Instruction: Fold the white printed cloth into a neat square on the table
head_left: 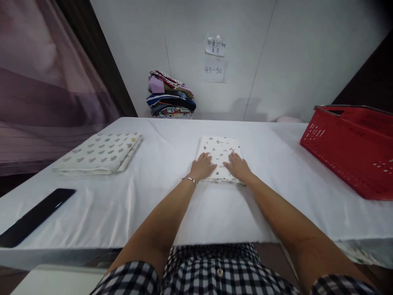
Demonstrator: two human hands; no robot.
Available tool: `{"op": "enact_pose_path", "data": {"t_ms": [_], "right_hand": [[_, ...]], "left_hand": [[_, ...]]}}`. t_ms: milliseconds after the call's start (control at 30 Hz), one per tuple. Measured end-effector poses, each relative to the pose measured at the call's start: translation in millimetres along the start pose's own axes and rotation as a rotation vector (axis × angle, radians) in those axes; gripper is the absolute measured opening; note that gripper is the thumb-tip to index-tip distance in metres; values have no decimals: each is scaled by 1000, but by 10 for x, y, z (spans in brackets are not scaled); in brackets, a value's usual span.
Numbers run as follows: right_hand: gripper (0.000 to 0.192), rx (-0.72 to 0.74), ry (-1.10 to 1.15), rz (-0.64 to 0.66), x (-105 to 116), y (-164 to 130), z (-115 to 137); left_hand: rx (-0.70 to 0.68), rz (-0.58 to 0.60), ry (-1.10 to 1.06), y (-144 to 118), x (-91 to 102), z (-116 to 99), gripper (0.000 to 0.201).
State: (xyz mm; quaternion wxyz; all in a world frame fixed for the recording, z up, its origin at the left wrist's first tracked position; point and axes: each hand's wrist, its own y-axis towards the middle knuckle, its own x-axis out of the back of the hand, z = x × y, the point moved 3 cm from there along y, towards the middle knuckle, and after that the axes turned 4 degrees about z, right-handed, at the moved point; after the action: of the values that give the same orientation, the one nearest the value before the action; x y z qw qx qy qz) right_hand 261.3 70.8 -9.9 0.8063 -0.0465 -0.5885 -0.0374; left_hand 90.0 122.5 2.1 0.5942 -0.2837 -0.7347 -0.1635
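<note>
A white cloth (221, 153) with small grey and brown prints lies folded into a neat rectangle in the middle of the table. My left hand (202, 166) rests flat on its left side, fingers spread, with a bracelet at the wrist. On the cloth's right side lies my right hand (238, 166), also flat with the fingers apart. Several layers show along the cloth's near edge. Neither hand grips the fabric.
A white sheet covers the table (162, 205). To the left lie another folded cloth (101, 151) and a black phone-like slab (33, 217). A red plastic basket (346, 151) stands at the right. Behind the table is a stack of folded fabrics (172, 96) against the wall.
</note>
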Motion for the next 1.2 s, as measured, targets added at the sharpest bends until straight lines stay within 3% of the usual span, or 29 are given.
{"op": "enact_pose_path", "data": {"t_ms": [200,400,467,567,667,767,1200], "right_hand": [[49,25,11,-7,22,34,-38],[51,41,149,-27,42,32,-75],[49,75,214,-118,70,-56,-76],[41,245,341,-300,105,-306,-18],[30,457,405,-321,93,-568,83],[24,553,359,-332,82,-705,135],[18,521,268,-338,61,-692,168]], "left_hand": [[-55,-34,-217,1,20,117,46],[-104,-375,-515,-290,-27,347,32],[-132,-478,-542,-439,-35,381,30],[-214,-559,-501,-611,-34,372,23],[-304,-555,-393,-672,-35,300,22],[-356,-507,-303,-656,-51,206,21],[-379,-479,-252,-663,-27,50,16]]}}
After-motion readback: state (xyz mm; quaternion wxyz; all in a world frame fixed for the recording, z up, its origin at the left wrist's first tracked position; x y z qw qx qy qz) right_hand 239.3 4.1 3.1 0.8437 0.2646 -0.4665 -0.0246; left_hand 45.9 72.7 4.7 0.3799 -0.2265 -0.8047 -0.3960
